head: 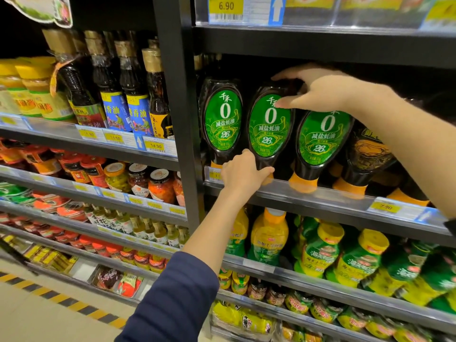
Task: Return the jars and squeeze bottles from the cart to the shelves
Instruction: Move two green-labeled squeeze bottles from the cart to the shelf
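Three dark squeeze bottles with green oval labels and orange caps stand cap-down on a black shelf (pixel 320 201). My left hand (pixel 243 172) grips the neck of the middle bottle (pixel 267 129) just above its cap. My right hand (pixel 318 91) rests over the top of that same bottle, thumb on its label, fingers spread across the top. The left bottle (pixel 223 119) and the right bottle (pixel 323 139) stand beside it. The right bottle leans to the right. No cart is in view.
A black upright post (pixel 182 107) splits the shelving. Left bay holds sesame oil bottles (pixel 133 95) and red-lidded jars (pixel 160 183). Below my hands stand yellow-capped green bottles (pixel 355 257). A brown-labelled squeeze bottle (pixel 367 156) stands to the right. Striped floor tape (pixel 64 302) runs along the base.
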A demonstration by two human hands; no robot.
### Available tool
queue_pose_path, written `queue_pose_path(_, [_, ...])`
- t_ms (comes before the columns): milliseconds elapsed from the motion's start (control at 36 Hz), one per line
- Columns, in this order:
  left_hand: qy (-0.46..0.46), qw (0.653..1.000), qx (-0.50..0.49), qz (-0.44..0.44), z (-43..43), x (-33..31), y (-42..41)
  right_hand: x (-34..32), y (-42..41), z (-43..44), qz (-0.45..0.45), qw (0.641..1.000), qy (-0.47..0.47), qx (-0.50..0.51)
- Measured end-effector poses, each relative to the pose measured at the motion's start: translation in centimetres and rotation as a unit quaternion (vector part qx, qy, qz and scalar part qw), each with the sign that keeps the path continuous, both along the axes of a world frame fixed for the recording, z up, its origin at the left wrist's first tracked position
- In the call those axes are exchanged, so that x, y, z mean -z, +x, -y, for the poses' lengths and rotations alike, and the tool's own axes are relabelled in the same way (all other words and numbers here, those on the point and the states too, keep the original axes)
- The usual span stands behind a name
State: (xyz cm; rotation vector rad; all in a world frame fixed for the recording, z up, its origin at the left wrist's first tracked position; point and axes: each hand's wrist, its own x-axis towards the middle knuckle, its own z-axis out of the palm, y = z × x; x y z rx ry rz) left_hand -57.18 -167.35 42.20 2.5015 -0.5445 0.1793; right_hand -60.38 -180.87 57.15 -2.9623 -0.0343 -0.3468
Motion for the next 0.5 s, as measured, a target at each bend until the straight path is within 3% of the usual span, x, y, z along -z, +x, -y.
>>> queue_pose_path(333, [-0.030,0.990,0.134,0.017,-3.8,-0.8,-1.8,2.3,-4.7,-2.2,0.067,0.984,-0.163,0.015])
queue_pose_path(500, [0.025,0.971,0.232,0.046,-9.4,-1.0,-3.7,5.0,-8.5,-5.5,0.052,0.988,-0.140,0.037])
